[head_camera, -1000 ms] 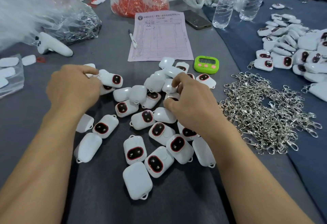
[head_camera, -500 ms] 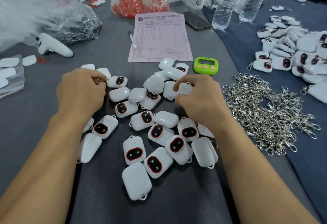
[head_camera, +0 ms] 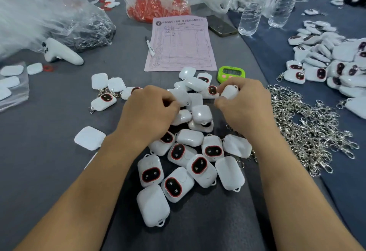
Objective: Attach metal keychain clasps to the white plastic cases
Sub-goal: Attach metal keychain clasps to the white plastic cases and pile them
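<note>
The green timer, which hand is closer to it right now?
Right. The right hand sits just below the green timer, its fingertips nearly at the timer's lower edge. The left hand is farther off, down and to the left, over the case pile.

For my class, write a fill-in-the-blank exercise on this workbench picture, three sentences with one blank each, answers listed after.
1. The timer beyond the hands is ____ in colour.
2. The right hand holds a white ____ in its grip.
3. The loose heap of metal clasps lies to the ____ of the right hand.

Missing words: green; case; right
</note>
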Tool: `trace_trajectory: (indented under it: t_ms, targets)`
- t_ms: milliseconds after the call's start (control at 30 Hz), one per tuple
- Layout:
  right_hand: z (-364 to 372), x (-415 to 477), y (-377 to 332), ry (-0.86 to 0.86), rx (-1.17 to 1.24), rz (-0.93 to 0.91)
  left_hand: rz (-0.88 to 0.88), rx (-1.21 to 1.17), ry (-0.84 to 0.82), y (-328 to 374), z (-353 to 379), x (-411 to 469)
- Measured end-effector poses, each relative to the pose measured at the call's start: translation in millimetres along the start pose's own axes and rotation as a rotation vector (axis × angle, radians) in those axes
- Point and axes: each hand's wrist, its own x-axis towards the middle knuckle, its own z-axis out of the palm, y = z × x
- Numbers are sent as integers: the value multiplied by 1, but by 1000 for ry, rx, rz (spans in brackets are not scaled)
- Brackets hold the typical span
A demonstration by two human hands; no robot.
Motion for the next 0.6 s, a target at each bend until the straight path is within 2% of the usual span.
trace_trajectory:
  t_ms: [133,200,300,400,500,600]
  targets:
    - [-15,4,5,67,-270,92,-62,-112,90,-3,7,0]
    - [-20,4,10,30,-380,135,-61,-152,47,-4,11,-1]
    - [-23,3,16,-112,-517,154,-32,-163,-61,-5,14,-1]
    - [-22,0,18,-193,-561,117,-33,-182,-49,-2,12,-2]
    - [-21,-1,17,-204,-601,50,-3,-179,62,8,10,-5]
    - [-23,-1,17,-208,-620,7,64,-190,81,23,9,-13]
